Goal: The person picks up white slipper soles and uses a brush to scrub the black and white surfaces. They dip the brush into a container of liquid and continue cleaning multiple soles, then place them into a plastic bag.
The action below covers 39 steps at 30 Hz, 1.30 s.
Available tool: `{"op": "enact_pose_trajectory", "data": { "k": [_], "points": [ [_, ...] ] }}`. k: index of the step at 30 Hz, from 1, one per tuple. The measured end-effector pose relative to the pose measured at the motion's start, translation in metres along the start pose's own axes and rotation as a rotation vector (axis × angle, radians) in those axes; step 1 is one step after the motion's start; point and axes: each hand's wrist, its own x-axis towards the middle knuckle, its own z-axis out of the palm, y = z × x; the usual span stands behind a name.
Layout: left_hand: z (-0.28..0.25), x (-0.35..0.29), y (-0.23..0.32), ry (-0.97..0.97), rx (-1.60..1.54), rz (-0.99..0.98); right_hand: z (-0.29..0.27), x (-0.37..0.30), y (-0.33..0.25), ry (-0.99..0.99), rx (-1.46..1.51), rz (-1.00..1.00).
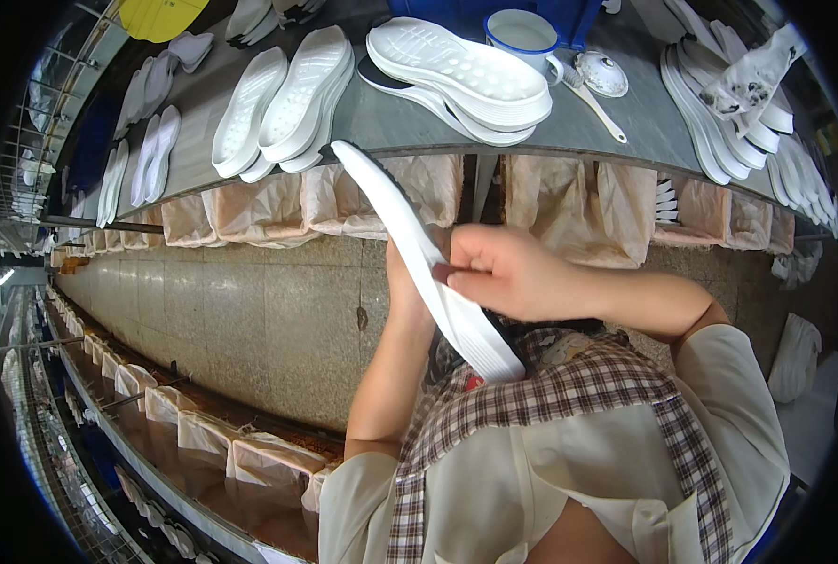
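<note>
In front of my body I hold a white shoe sole (381,193) tilted on its side, with a black layer along its far edge. My left hand (406,282) is closed on it from behind, its fingers mostly hidden by the sole. The curled fingers of my right hand (518,271) press against the sole's middle from the right. The lower end of the sole reaches my checked apron (532,395). Beyond my hands, stacked white soles (457,66) lie on the grey table (381,132), with white soles in pairs (306,94) to their left.
A white enamel mug with a blue rim (522,33), a white-handled brush (598,103) and a small round dish (603,75) stand at the back. More soles (711,122) lie on the right. Lined bins (574,207) hang under the table; another row (203,442) runs at lower left.
</note>
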Motion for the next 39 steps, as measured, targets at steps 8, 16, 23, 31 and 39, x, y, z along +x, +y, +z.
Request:
{"op": "enact_pose_trajectory", "data": {
  "k": [8, 16, 23, 31, 39],
  "points": [
    [-0.004, 0.002, -0.001, 0.004, -0.01, -0.046, -0.001, -0.001, -0.003, 0.043, 0.138, -0.06],
    [-0.011, 0.004, -0.001, -0.032, 0.011, -0.083, -0.002, -0.001, -0.009, 0.074, -0.004, -0.11],
    [-0.009, 0.008, -0.005, 0.105, 0.013, -0.102, -0.004, 0.0, -0.01, 0.045, 0.078, -0.058],
    [-0.028, 0.011, -0.01, -0.111, 0.028, -0.132, -0.004, 0.003, -0.008, 0.088, 0.128, -0.054],
    [-0.026, 0.011, -0.011, -0.15, -0.01, -0.146, -0.007, 0.002, -0.009, 0.097, 0.111, -0.097]
  ]
}}
